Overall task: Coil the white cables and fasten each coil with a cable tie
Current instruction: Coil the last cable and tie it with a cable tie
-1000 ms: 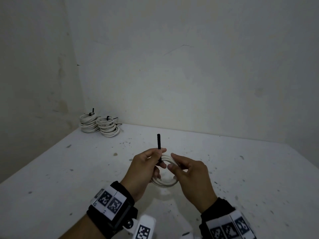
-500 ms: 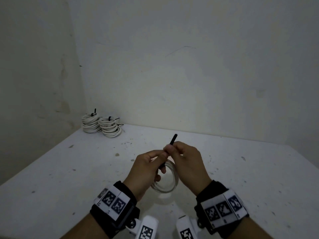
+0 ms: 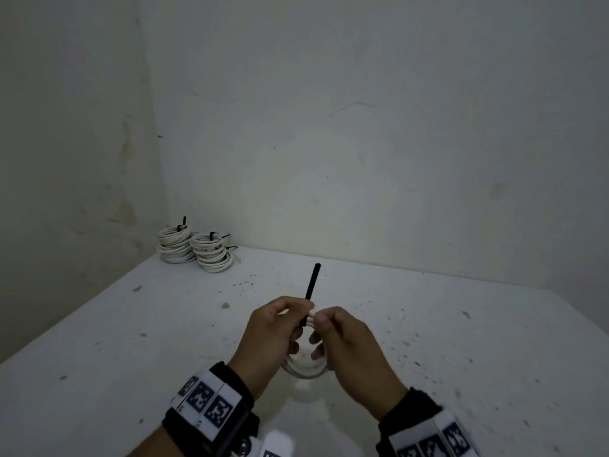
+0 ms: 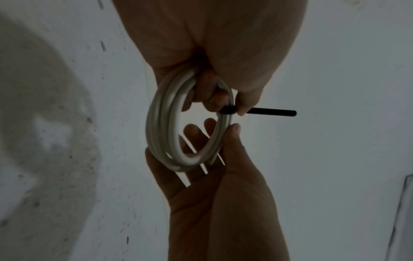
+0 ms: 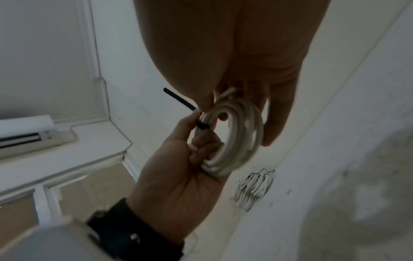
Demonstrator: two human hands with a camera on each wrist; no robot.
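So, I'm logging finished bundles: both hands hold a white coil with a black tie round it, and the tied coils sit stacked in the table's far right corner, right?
Not quite: the tied coils sit in the table's far left corner, as the head view shows. Left hand and right hand do hold the white coil with the black tie.

This looks like a bare indoor work corner in a plain room rather than a kitchen or shop. A white, speckled and stained table (image 3: 428, 324) is pushed into the angle of two unpainted-looking pale walls (image 3: 362, 143) with hairline cracks and blotches. At the table's far left corner, against the walls, sit stacked coils of white cable (image 3: 194, 249) bound with black ties. Beyond the table, the right wrist view shows a white moulded door frame (image 5: 98, 74).
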